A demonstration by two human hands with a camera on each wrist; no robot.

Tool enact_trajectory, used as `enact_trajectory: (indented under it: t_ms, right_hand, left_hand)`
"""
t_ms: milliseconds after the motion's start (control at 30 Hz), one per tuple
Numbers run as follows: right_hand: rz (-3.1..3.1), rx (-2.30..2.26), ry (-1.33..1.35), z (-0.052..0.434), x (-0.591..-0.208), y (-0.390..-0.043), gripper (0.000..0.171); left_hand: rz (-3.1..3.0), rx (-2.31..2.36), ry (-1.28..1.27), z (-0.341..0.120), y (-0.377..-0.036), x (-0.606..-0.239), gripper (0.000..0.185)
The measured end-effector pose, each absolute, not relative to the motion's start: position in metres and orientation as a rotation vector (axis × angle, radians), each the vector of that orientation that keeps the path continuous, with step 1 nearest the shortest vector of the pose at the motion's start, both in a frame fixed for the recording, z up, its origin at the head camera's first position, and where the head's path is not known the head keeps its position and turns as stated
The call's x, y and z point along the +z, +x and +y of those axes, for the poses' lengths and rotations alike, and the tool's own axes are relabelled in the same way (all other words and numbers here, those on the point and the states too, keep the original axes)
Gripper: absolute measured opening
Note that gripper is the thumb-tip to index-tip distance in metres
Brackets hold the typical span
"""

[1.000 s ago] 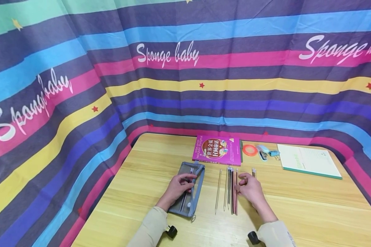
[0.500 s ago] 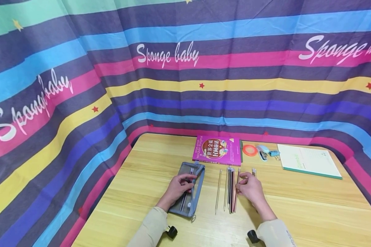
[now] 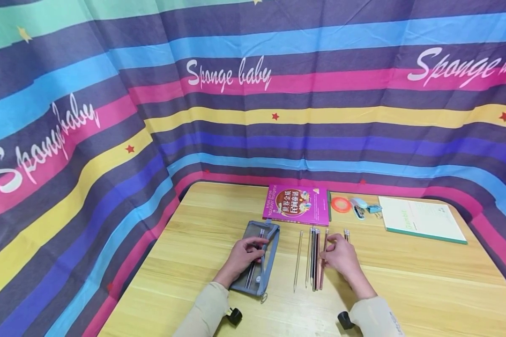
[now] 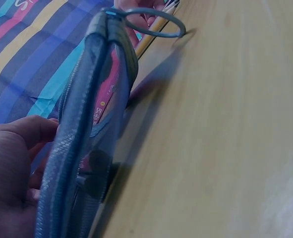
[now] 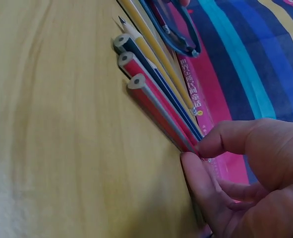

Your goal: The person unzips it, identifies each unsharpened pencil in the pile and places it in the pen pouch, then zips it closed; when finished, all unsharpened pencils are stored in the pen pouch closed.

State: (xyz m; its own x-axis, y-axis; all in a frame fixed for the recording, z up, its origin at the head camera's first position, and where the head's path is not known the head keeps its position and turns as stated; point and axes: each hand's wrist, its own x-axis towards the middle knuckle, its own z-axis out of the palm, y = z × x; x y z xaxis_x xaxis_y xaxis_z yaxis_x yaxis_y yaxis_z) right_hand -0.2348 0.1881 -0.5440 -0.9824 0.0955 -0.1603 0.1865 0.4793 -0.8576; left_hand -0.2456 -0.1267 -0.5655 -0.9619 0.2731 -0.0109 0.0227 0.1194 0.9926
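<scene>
My left hand (image 3: 245,255) holds a grey-blue mesh pencil case (image 3: 266,276), its fingers curled over the upper part. A few pencils show through the mesh, and a zip pull ring (image 4: 178,30) sticks out at the near end. With thumb and forefinger, my right hand (image 3: 342,255) pinches a red pencil with grey stripes (image 5: 156,106) at the right side of a row. Beside it lie another red pencil (image 5: 136,67), a dark unsharpened pencil (image 5: 129,44) and sharpened ones. A plain wooden pencil (image 3: 298,262) lies apart, nearer the case.
Behind the pencils lies a purple book (image 3: 297,206). To its right are an orange tape ring (image 3: 340,204), a stapler (image 3: 358,208), a small blue item (image 3: 374,209) and a white notebook (image 3: 421,220). More pencils (image 3: 346,233) show behind my right hand. A striped cloth (image 3: 244,135) surrounds the table.
The red pencil in my right fingers has shifted slightly right at its eraser end and now slants away from the row. My left hand and the pencil case have stayed put.
</scene>
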Motion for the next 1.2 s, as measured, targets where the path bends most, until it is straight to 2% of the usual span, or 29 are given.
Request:
enact_trajectory:
  t_ms: [533, 1200]
  right_hand:
    - [2.546, -1.530, 0.276, 0.1917, -0.5388, -0.2360, 0.051]
    - [2.382, -1.723, 0.296, 0.1968, -0.5371, -0.2337, 0.051]
  left_hand:
    - [2.205, 1.932, 0.311, -0.1271, -0.2463, -0.5681, 0.033]
    - [2.229, 1.916, 0.305, -0.1273, -0.2471, -0.5669, 0.034]
